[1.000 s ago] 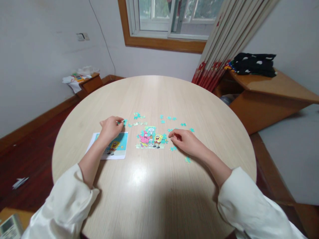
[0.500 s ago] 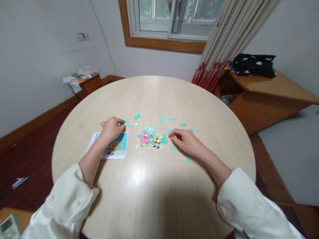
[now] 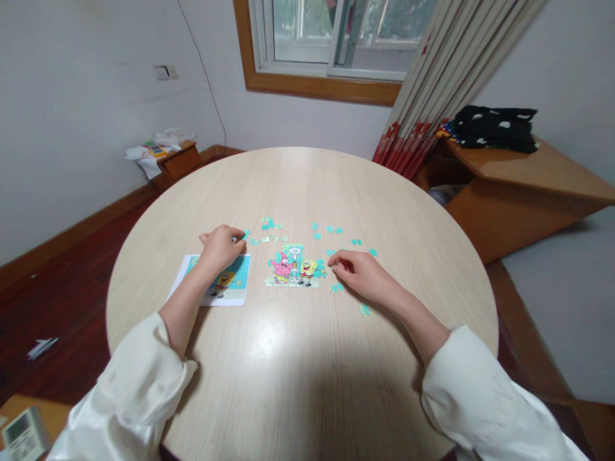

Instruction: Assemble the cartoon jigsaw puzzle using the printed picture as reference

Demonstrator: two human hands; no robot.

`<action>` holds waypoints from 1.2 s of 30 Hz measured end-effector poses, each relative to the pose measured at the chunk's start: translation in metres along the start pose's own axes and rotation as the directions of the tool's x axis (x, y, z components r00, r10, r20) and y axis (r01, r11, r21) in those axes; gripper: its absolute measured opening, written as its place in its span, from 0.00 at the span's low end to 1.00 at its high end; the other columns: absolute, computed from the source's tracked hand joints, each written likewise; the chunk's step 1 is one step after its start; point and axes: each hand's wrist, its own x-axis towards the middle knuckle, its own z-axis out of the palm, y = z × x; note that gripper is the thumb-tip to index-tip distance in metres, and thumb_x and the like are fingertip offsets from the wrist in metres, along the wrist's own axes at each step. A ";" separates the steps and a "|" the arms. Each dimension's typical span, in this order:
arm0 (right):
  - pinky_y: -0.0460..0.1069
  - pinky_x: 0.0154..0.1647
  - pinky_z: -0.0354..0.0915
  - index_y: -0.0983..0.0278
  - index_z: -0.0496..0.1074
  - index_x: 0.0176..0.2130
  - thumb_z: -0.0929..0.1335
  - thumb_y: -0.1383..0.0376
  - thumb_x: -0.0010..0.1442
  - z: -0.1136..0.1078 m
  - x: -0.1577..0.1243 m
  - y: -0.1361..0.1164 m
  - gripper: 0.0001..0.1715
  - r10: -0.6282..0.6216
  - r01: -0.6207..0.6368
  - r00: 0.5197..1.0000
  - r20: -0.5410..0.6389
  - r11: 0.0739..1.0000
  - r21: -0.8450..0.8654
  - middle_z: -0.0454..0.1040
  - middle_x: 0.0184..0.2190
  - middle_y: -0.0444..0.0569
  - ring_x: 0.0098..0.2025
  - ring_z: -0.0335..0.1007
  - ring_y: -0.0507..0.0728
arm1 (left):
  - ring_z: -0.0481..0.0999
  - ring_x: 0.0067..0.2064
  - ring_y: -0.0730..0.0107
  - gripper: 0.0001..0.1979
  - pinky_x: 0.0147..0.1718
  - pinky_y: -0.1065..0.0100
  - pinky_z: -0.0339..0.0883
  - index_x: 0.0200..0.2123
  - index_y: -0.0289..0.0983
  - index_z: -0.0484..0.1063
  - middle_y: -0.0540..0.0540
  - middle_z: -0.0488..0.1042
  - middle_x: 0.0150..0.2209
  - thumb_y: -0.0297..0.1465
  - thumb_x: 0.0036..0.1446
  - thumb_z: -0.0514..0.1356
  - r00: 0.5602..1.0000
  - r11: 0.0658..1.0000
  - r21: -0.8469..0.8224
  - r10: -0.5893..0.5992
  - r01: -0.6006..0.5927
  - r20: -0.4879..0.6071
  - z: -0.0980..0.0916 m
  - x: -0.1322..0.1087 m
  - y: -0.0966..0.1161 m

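Note:
A partly assembled jigsaw puzzle [image 3: 295,269] with cartoon figures lies flat mid-table. Just right of it is my right hand [image 3: 358,270], thumb and fingertips pinched together by the puzzle's edge; whatever they hold is too small to make out. My left hand [image 3: 223,247] hovers over the top of a printed reference picture [image 3: 237,293], partly covering it. Its fingers are loosely curled, with thumb and index tips apart, close to a loose turquoise piece [image 3: 246,235]. Pale loose pieces [image 3: 271,239] lie above the puzzle, and another turquoise piece [image 3: 365,310] is below my right hand.
More turquoise pieces [image 3: 333,229] are scattered at the upper right of the puzzle. The round wooden table [image 3: 298,179] stands before a window [image 3: 336,38] and a curtain [image 3: 427,89]. On the right, a wooden cabinet [image 3: 523,192] carries a black cloth [image 3: 497,128].
The whole view has shifted slightly, moving the scene a little to the right. Both hands keep nearly the same places and poses, and the pieces look unmoved.

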 end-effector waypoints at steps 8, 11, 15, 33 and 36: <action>0.46 0.31 0.56 0.66 0.75 0.35 0.62 0.70 0.58 -0.001 0.000 -0.001 0.12 0.002 -0.001 1.000 -0.003 1.000 0.007 0.68 0.22 0.44 0.25 0.60 0.51 | 0.74 0.49 0.50 0.16 0.47 0.52 0.56 0.39 0.37 0.79 0.39 0.78 0.44 0.29 0.53 0.53 1.000 1.000 0.010 0.010 -0.010 -0.019 0.003 0.001 -0.001; 0.46 0.31 0.56 0.65 0.75 0.35 0.62 0.69 0.58 0.000 0.000 -0.001 0.12 -0.003 0.003 1.000 -0.003 1.000 0.010 0.68 0.22 0.43 0.25 0.61 0.51 | 0.75 0.48 0.51 0.17 0.47 0.53 0.56 0.41 0.37 0.79 0.39 0.78 0.45 0.30 0.53 0.53 0.999 1.000 0.002 0.011 -0.011 -0.033 0.003 0.001 0.000; 0.46 0.30 0.56 0.66 0.75 0.35 0.62 0.69 0.58 0.000 0.000 -0.001 0.12 -0.004 0.004 1.000 -0.006 1.000 0.006 0.68 0.22 0.44 0.25 0.61 0.51 | 0.75 0.46 0.51 0.17 0.46 0.53 0.56 0.40 0.37 0.79 0.39 0.78 0.44 0.30 0.53 0.53 0.997 0.999 -0.025 0.022 -0.023 -0.069 0.003 0.000 0.001; 0.46 0.31 0.56 0.66 0.75 0.36 0.62 0.70 0.58 0.000 0.001 -0.001 0.12 0.012 -0.012 1.000 0.011 1.000 -0.005 0.69 0.22 0.44 0.26 0.61 0.51 | 0.74 0.48 0.49 0.15 0.47 0.52 0.55 0.38 0.37 0.79 0.38 0.78 0.44 0.30 0.54 0.53 0.998 0.998 -0.060 0.023 -0.026 -0.061 0.000 -0.002 0.007; 0.46 0.31 0.56 0.66 0.75 0.35 0.62 0.70 0.58 0.000 0.001 -0.002 0.12 0.003 -0.003 1.000 0.010 1.000 0.000 0.69 0.22 0.44 0.25 0.61 0.51 | 0.74 0.48 0.50 0.15 0.47 0.52 0.55 0.38 0.38 0.79 0.39 0.78 0.43 0.30 0.55 0.53 0.997 0.998 -0.056 0.030 -0.034 -0.066 0.001 -0.002 0.006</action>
